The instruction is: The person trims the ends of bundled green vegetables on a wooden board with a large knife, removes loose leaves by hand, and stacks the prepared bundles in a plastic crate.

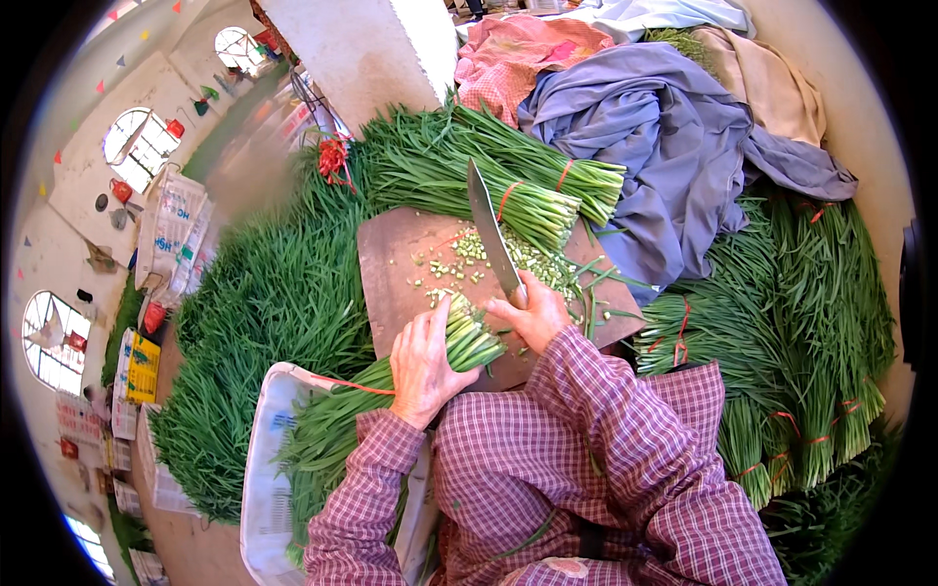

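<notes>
Chive bundle [459, 342] lies on our wooden cutting board [401, 264], cut end under the knife [491, 234]; left hand [422, 363] fingers wrapped round it, right hand [532, 314] fingers closed on the handle. Small scatter of chopped bits [469, 256] so far. We judge it early: tied bundles [508, 171] behind and heaps [801, 322] either side uncut.

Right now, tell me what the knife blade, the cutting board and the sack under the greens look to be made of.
Knife: grey metal blade, dull sheen, likely steel; the right hand hides the handle. Cutting board: brown and matte, probably worn wood. Sack: white with printing, looks like woven plastic, though the weave is too fine to confirm.
</notes>
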`<state>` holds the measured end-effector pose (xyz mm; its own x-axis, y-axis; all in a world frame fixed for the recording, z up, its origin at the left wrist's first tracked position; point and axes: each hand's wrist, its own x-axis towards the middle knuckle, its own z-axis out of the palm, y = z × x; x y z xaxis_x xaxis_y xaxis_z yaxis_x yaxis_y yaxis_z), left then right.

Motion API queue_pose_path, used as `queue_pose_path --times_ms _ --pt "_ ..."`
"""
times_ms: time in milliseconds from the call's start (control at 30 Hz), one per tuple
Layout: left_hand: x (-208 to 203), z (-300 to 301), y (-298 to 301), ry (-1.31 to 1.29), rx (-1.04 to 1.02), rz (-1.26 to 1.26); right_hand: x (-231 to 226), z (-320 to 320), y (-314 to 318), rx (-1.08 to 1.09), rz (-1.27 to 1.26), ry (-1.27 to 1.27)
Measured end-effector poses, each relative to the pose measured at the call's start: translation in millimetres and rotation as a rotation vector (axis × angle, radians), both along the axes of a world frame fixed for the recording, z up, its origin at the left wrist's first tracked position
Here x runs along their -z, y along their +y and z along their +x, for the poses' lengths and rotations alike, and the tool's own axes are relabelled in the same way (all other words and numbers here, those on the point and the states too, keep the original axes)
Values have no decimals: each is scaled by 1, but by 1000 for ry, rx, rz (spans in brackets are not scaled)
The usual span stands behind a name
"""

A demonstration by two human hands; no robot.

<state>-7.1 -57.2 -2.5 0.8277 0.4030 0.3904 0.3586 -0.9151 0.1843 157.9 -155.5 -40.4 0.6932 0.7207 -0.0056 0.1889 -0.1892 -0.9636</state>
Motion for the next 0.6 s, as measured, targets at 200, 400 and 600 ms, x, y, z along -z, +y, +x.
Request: queue_pose_path --times_ms 200,400,600 --pt "0 -1 2 18 -7 -8 2 1 17 14 42 16" --pt "-9 -3 22 20 -2 -198 -20 79 -35 349 233 -337" --pt "-7 1 51 275 -72 -241 -70 58 -147 -17 -110 -363"
